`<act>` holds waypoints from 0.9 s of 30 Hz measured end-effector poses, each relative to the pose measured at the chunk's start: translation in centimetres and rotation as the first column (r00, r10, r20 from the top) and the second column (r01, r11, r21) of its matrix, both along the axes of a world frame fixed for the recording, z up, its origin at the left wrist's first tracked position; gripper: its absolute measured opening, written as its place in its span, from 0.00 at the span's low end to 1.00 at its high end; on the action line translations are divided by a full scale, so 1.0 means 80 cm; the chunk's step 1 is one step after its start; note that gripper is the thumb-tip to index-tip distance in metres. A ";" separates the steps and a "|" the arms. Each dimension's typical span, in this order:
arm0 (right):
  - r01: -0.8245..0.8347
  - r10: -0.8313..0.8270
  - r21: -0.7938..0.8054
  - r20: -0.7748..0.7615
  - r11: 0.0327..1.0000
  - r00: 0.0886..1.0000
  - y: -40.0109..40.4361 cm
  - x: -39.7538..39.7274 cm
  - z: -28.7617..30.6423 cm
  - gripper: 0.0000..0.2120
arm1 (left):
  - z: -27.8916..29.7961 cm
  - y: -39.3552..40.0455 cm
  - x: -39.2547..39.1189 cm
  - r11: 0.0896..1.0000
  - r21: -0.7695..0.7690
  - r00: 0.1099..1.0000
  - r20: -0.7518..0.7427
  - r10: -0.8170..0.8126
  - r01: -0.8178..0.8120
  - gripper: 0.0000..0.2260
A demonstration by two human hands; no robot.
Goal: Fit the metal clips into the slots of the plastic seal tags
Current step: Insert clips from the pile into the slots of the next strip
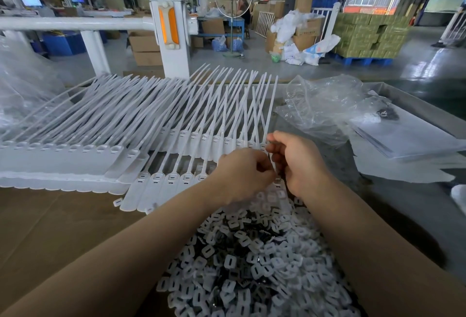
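Note:
White plastic seal tags point(161, 185) lie in joined rows on the table, their long tails point(156, 104) fanning away from me. A heap of small white caps and dark metal clips point(257, 258) sits just in front of me. My left hand point(242, 175) and my right hand point(300, 162) meet above the near row's right end. Both hands have curled fingers pinching a small metal clip point(277, 180) between them, over a tag head. Which fingers actually hold the clip is hidden.
Crumpled clear plastic bags point(325, 110) lie to the right on the grey table point(416, 205). Brown cardboard point(50, 221) covers the left of the table. A white post point(169, 29) and rail stand behind. Boxes and a fan fill the hall beyond.

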State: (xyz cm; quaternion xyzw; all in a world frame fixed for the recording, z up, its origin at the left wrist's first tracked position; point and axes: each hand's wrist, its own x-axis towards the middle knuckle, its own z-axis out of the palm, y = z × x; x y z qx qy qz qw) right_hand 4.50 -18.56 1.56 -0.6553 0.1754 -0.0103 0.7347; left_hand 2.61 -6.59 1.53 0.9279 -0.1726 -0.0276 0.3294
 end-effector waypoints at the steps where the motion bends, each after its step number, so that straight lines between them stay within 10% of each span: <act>1: 0.004 -0.004 0.002 -0.006 1.000 1.000 0.000 0.000 0.000 0.06 | -0.001 -0.001 -0.001 1.000 0.029 1.000 0.020 0.004 -0.005 0.07; 27: 0.006 -0.006 0.047 0.009 0.999 1.000 -0.006 0.007 -0.006 0.06 | -0.008 0.011 0.005 0.996 -0.025 0.986 0.144 -0.085 0.089 0.08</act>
